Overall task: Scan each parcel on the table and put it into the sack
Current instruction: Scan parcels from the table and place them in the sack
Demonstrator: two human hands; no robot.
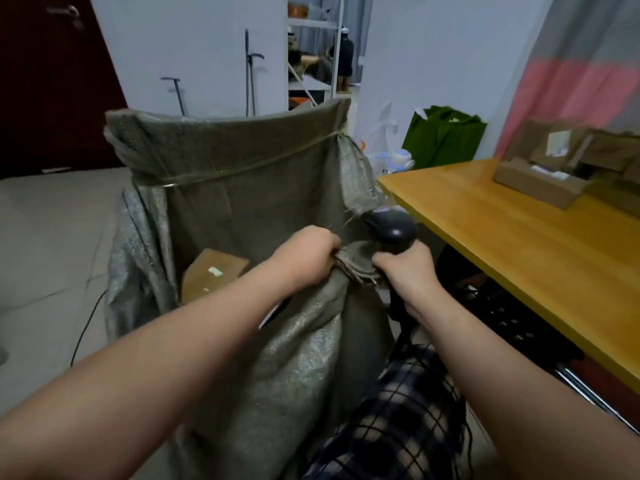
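Both hands are up at the near rim of the sack [242, 202]. The left hand [304, 258] has its fingers curled tight round a bunch of the grey weave. The right hand [405, 268] sits right against that fold, fingers wrapped round the black scanner [391, 226]. One brown parcel [211, 271] lies inside the sack, and more parcels [533, 181] wait on the bench [519, 237], far right.

Grip: left hand [308, 258] and right hand [405, 268] hold rim of grey-green woven sack [242, 202]. Pale grey tiled floor [52, 237] left of grip and below. Thin black cable [86, 323] on floor, lower left of grip. Yellow wooden table top [519, 251] right of grip, near, not touching. On it, far right beyond grip: flat brown cardboard box with white label [536, 183]; behind box, blurred pile of brown cardboard parcels [588, 147].
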